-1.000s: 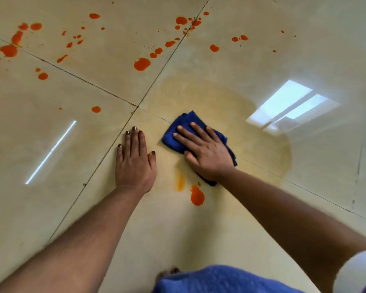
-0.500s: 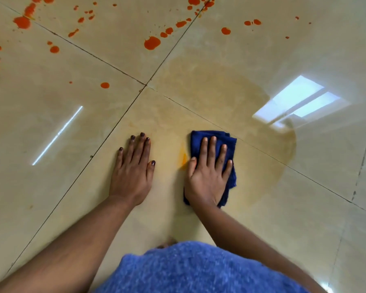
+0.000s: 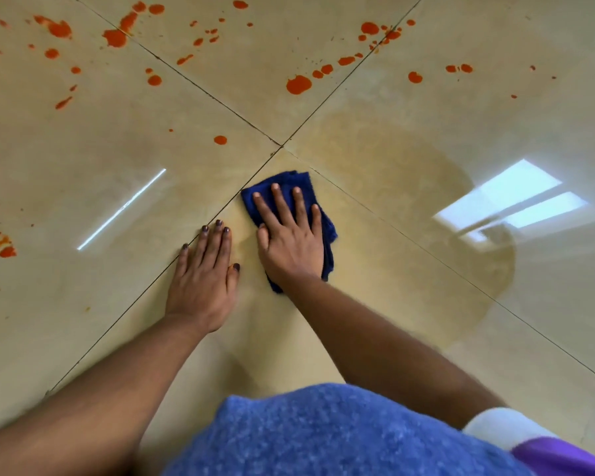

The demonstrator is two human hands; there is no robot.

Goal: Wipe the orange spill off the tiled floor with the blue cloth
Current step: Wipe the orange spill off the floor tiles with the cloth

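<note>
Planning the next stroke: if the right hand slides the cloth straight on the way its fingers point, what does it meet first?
Likely the tile joint crossing just ahead of the cloth under the right hand; next, the big orange blob.

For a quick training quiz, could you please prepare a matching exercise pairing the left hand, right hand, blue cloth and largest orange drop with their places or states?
Things:
1. left hand
2. right hand
3. blue cloth
4. largest orange drop

Places or states:
A. pinned flat under a palm
B. bare on the tile, fingers across a grout line
C. on the far tile, not yet wiped
D. pressing down on fabric

Pairs: 1-B, 2-D, 3-A, 4-C
</note>
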